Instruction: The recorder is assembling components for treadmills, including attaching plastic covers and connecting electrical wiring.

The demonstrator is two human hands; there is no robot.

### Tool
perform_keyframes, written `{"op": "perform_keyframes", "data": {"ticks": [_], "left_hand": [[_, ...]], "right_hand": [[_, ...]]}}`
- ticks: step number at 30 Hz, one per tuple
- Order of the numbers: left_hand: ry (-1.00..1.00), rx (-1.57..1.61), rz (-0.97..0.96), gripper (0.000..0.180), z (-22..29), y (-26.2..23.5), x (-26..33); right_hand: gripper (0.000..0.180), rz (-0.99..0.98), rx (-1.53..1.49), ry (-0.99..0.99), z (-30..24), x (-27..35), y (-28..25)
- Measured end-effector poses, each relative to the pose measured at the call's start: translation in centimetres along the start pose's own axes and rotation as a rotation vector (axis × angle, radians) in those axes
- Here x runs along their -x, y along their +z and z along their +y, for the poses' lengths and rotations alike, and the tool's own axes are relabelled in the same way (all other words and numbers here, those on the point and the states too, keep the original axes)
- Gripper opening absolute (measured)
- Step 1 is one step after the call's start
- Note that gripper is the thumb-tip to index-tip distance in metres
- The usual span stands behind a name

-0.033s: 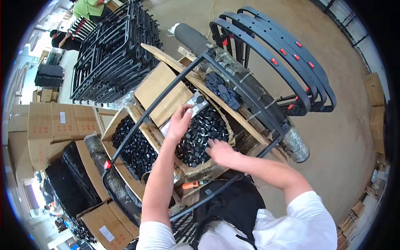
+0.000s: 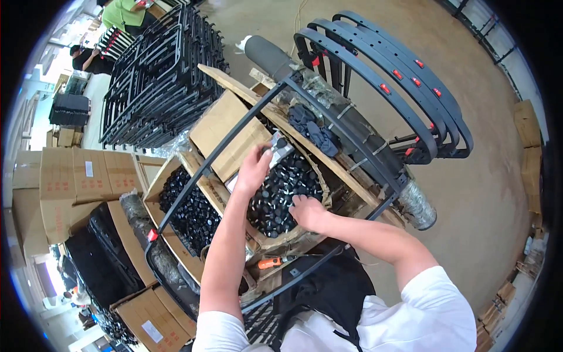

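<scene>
A cardboard box [image 2: 271,233] holds a heap of black round-headed knobs with metal studs [image 2: 287,185]. My right hand [image 2: 309,213] rests at the heap's right side, its fingers curled down among the knobs; what they pinch, if anything, is hidden. My left hand [image 2: 253,170] hovers over the box's far left part, fingers bent together beside a silvery-grey packet [image 2: 282,148]. Whether something small sits between those fingertips does not show. A single black knob [image 2: 282,142] lies on the packet.
A black metal frame [image 2: 234,126] surrounds the boxes. More black parts [image 2: 187,205] fill a left-hand box. An orange-handled tool [image 2: 270,263] lies nearby. Dark cloth [image 2: 314,129], a wrapped roll [image 2: 352,123] and curved black frames [image 2: 393,70] stand right; stacked racks [image 2: 158,76] stand far left.
My right hand's fingers have curled in slightly at the knobs. My left hand stays nearly in place, and the view has shifted a little.
</scene>
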State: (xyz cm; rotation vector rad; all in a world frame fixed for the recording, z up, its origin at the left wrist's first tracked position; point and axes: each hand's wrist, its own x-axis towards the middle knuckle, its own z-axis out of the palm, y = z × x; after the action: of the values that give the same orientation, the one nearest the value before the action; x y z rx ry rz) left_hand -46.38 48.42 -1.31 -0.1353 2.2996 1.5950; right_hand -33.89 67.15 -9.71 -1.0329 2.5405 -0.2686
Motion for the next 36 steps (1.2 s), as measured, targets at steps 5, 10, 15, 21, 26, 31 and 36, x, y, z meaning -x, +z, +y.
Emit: {"op": "perform_keyframes", "data": {"ticks": [5,10,15,21,26,31,36], "left_hand": [[0.197,-0.099,0.228,0.035,4.2,-0.5,-8.5],[0.384,-0.077,0.365,0.031,4.1,-2.5,-16.9],[0.292,-0.093,0.278,0.035,4.1,0.2,-20.1],[0.412,-0.066,0.252,0.033,3.6,0.2,-20.4],[0.394,-0.038,0.128,0.031,2.6,-1.2,-20.8],[0.463,-0.077,0.075,0.032,3.1,-0.9,-20.3],[0.58,-0.3,0.07,0.037,3.8,-0.2,-19.7]], "right_hand": [[0.021,0.089,0.027,-0.04,0.3,-2.6,3.0],[0.015,-0.005,-0.257,0.099,1.0,-2.2,-0.5],[0.028,0.083,-0.661,0.127,1.9,2.7,-5.1],[0.029,0.242,-0.896,0.219,3.1,8.7,-9.9],[0.029,0.273,-0.954,0.341,3.7,12.0,-12.3],[0.029,0.36,-0.962,0.47,3.5,15.4,-14.0],[0.029,0.422,-0.853,0.611,3.5,18.5,-14.3]]}}
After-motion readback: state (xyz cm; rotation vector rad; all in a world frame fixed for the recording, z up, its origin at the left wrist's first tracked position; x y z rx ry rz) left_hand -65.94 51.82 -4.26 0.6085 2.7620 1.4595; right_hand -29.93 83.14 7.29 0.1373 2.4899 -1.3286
